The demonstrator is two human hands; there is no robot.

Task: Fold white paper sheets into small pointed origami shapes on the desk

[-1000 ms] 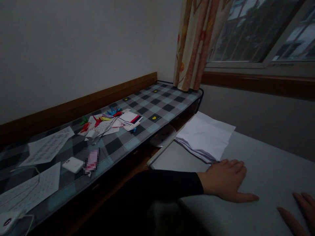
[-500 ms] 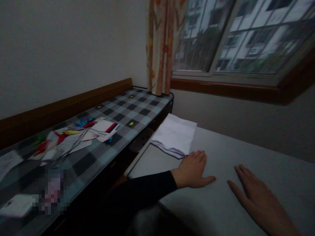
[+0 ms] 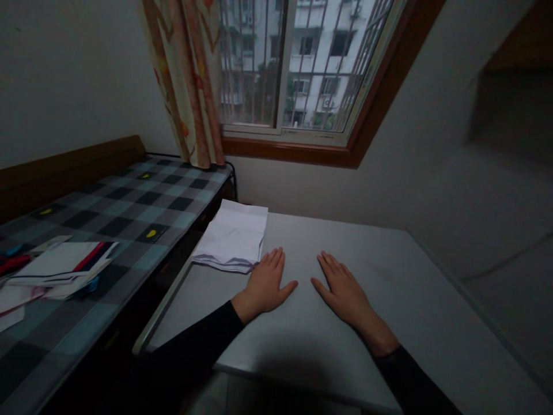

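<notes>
View: it has swung to the right over the last second, bringing the window [image 3: 285, 69] and most of the surface [image 3: 367, 248] before the person; most of the small coloured things on the checked bed [image 3: 190, 203] have dropped out of sight.
Right hand [image 3: 348, 297]: a second ago only its fingers showed; now it lies whole in view, palm down, fingers spread, about level with the left and nearer to it.
Left hand [image 3: 265, 285]: as before, palm down beside the paper, fingertips at the stack's near right corner; whether they touch it I cannot tell.
Hands: apart, both flattened over the surface, neither closed on anything.
Paper stack [image 3: 235, 237]: white, creased sheets at the surface's far left corner, along its left edge; unmoved as far as can be judged.
Bed: striped white paper [image 3: 64, 262] near its edge, well apart from either hand.
Meaning: the shift looks like one of gaze and posture; the paper itself seems unhandled.
</notes>
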